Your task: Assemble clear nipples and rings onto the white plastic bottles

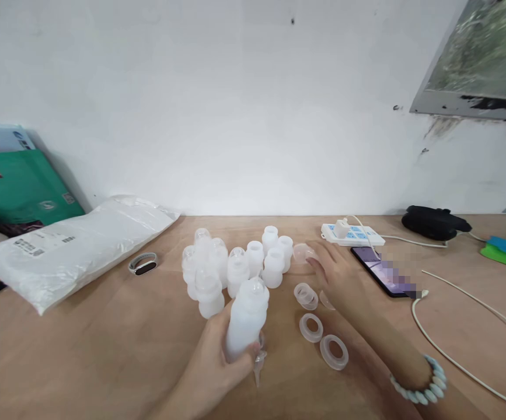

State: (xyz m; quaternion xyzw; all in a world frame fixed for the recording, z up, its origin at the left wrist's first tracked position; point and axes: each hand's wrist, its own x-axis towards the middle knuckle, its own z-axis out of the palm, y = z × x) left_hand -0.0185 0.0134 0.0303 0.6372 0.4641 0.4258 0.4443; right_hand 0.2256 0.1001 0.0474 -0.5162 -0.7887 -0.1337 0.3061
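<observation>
- While the left hand (217, 357) is wrapped around a dome-topped white bottle (246, 319), the right hand (329, 269), well apart from it, is at a clear dome (302, 253); whether it grips it I cannot tell
- A careless left swing could topple the small bottles (238, 273) just beyond that hand
- Drawing the right hand back low could scatter the loose rings (335, 364) on its near side
- Pinched too lightly, the clear dome might slip

Bottles (238, 271) on the table (104, 356) between wristband (146, 268), left, and rings (324, 353), right.
</observation>
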